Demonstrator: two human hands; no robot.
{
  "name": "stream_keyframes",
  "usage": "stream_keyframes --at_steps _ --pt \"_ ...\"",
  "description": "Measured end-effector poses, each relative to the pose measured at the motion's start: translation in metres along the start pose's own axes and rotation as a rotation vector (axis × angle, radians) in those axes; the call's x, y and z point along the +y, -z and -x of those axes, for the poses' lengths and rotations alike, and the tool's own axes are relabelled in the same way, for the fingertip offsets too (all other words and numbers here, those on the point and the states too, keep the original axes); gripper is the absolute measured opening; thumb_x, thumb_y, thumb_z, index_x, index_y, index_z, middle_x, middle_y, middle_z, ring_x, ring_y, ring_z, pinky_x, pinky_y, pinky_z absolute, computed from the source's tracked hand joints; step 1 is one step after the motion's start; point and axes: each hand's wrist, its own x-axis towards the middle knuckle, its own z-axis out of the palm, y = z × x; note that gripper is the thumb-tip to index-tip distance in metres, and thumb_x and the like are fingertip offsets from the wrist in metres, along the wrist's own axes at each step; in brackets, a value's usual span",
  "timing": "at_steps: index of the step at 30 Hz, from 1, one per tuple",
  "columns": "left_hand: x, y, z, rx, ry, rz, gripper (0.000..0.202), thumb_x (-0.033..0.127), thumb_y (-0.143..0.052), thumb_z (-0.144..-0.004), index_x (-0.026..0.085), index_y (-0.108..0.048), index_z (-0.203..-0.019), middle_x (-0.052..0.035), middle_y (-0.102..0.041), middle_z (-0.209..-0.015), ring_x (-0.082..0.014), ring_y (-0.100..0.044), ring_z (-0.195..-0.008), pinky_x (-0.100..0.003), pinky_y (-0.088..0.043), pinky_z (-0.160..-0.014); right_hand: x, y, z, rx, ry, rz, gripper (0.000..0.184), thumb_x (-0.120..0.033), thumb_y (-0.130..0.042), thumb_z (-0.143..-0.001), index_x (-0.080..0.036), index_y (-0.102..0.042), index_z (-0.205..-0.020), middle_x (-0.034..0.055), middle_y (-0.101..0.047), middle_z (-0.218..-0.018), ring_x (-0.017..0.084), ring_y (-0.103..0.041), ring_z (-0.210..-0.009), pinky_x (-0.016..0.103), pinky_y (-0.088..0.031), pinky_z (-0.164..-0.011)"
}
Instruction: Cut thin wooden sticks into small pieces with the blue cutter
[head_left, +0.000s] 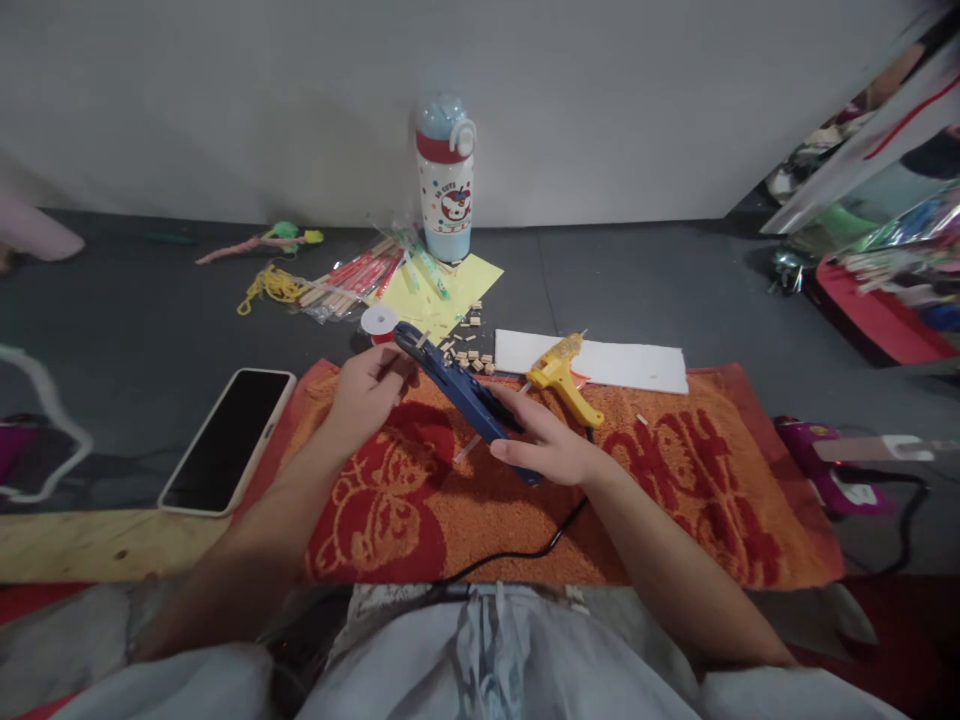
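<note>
A long dark-blue hand tool (466, 395) with black parts is held at a slant above the orange towel (487, 520); I cannot make out its exact kind. My right hand (551, 435) wraps its near end, thumb on one side and fingers over the top. At its far end, my left hand (375, 383) is closed, fingers curled against the tool. A short thin wooden stick (423, 341) lies across that end, beside my left fingertips. Just beyond are small cut wooden pieces (472, 360). A yellow glue gun (562, 375) rests right of the tool, a pale glue stick (469, 448) protruding behind it.
A white foam strip (637, 362) lies under the gun's nozzle. Behind are a bottle (448, 190), yellow paper (480, 278), a ribbon spool (379, 322) and bagged sticks (352, 282). A phone (229, 440) lies left, a purple device (825, 470) right. A black cord (517, 553) crosses the towel.
</note>
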Motion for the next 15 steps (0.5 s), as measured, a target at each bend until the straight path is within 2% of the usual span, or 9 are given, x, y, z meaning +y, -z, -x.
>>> stream_keyframes --at_steps 9,15 --pt "0.0053 -0.0009 0.0001 0.039 -0.075 -0.179 0.014 0.025 -0.053 -0.077 0.016 -0.060 -0.069 0.0016 -0.056 -0.058 -0.0094 -0.046 -0.053 -0.020 -0.036 -0.053 -0.0041 0.0012 -0.0024 0.013 0.003 0.012 0.067 -0.049 -0.052 -0.086 -0.016 -0.034 -0.141 0.0148 -0.046 -0.141 0.028 -0.044 -0.130 0.046 -0.034 -0.108" --pt "0.0096 -0.0009 0.0001 0.061 -0.090 -0.184 0.014 0.024 -0.054 -0.076 0.015 -0.061 -0.069 0.0007 -0.059 -0.059 -0.0097 -0.048 -0.054 -0.020 -0.039 -0.055 -0.0053 0.0017 -0.0027 0.016 0.010 -0.001 0.066 -0.048 -0.052 -0.086 -0.016 -0.035 -0.140 0.0155 -0.048 -0.138 0.028 -0.045 -0.128 0.046 -0.035 -0.107"
